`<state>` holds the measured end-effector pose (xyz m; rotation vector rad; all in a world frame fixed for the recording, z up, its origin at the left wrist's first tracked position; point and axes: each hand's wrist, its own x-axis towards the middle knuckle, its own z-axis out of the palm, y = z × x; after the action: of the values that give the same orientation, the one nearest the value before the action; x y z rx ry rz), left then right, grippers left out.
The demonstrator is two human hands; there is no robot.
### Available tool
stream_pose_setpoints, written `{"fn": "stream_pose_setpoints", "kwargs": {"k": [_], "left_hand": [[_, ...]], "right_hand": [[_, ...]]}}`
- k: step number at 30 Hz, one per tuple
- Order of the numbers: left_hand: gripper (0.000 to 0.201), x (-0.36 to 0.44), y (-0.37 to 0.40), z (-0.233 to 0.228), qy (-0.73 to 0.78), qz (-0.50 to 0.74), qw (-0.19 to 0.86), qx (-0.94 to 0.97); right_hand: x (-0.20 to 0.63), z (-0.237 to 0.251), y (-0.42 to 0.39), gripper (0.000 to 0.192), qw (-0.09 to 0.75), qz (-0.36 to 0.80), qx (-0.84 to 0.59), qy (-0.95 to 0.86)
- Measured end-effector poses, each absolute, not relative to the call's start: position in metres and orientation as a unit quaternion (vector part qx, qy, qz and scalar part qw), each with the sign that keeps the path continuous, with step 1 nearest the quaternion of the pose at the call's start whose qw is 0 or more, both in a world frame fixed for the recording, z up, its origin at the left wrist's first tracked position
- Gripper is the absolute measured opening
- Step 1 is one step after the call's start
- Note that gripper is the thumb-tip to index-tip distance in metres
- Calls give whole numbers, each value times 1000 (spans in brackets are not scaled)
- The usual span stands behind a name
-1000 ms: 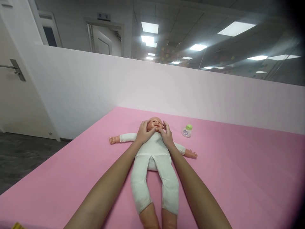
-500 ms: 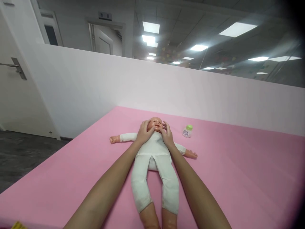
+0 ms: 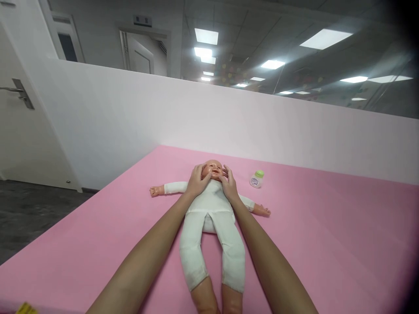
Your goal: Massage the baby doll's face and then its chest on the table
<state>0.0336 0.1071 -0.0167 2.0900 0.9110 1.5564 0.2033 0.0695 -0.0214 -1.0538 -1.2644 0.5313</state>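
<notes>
Lying on its back on the pink mat (image 3: 327, 244), the doll (image 3: 212, 209) stretches from 12 o'clock, where its head is, down to 6 o'clock, where its bare legs leave the picture. It wears a white suit, and its arms spread out toward 9 and 3 o'clock. At about 2 o'clock from the doll's head, a little apart from it, a small bottle (image 3: 256, 179) with a green cap stands upright on the mat; what it holds cannot be told.

Both forearms reach up from the bottom edge along either side of the doll's body. The left hand (image 3: 195, 182) cups the 9 o'clock side of the doll's face, fingers loosely curved and laid on the cheek, the thumb near the mouth. The right hand (image 3: 230, 183) does the same on the 3 o'clock side, fingers partly spread and resting against the cheek and jaw. Neither hand is clenched; both lie on the face rather than gripping it.

Against the pictures from half a second and a second ago, hands, doll and bottle sit in nearly the same places; only the view shifts slightly. Behind the mat at 12 o'clock a white partition (image 3: 229, 117) runs across, and a door (image 3: 16, 113) stands at 9 o'clock.
</notes>
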Motion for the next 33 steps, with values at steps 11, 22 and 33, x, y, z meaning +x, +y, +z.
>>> {"fn": "stream_pose_setpoints", "kwargs": {"k": [11, 22, 33], "left_hand": [[43, 35, 107, -17, 329, 556, 189, 740], [47, 35, 106, -16, 331, 556, 191, 738], [42, 35, 107, -19, 327, 561, 191, 736]], "right_hand": [[202, -20, 67, 76, 644, 238, -471, -553], [202, -19, 65, 76, 647, 240, -467, -553], [203, -19, 65, 68, 646, 237, -467, -556]]}}
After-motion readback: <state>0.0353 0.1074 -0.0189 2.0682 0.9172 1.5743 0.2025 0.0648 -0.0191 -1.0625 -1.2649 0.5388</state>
